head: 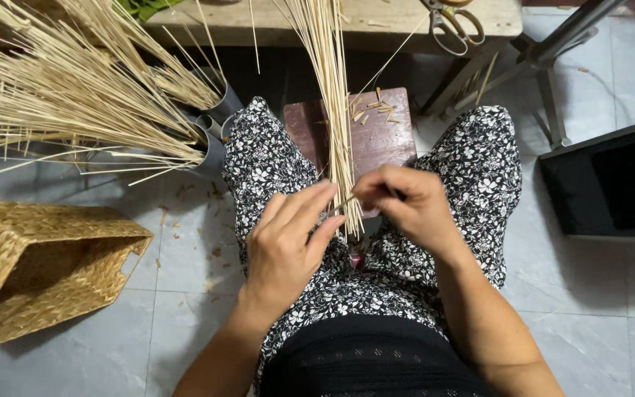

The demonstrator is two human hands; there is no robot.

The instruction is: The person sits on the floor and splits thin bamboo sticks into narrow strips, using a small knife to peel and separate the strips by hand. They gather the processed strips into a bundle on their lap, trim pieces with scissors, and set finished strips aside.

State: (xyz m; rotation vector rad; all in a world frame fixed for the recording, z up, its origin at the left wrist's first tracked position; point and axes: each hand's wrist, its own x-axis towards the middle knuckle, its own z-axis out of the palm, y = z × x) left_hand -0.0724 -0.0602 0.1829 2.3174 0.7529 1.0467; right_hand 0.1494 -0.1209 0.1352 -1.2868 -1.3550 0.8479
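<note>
A bundle of thin sticks (336, 110) is pinched at its lower end between both hands.

The left hand (288, 242) is closed narrowly on the bundle's base, fingers flat; the right hand (406, 202) is pinched on a single stick just beside it. The grip is best kept low and firm, so the bundle, rising away above the hands over the small wooden block (384, 132), is kept from fanning.

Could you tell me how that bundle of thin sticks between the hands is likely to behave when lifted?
The bundle of thin sticks looks light, each stick being very slender. Loose as it seems, it would probably splay or shed sticks unless the left hand and right hand pinch it firmly. Single sticks likely bend and snap easily; cut bits lie on the wooden block.
</note>
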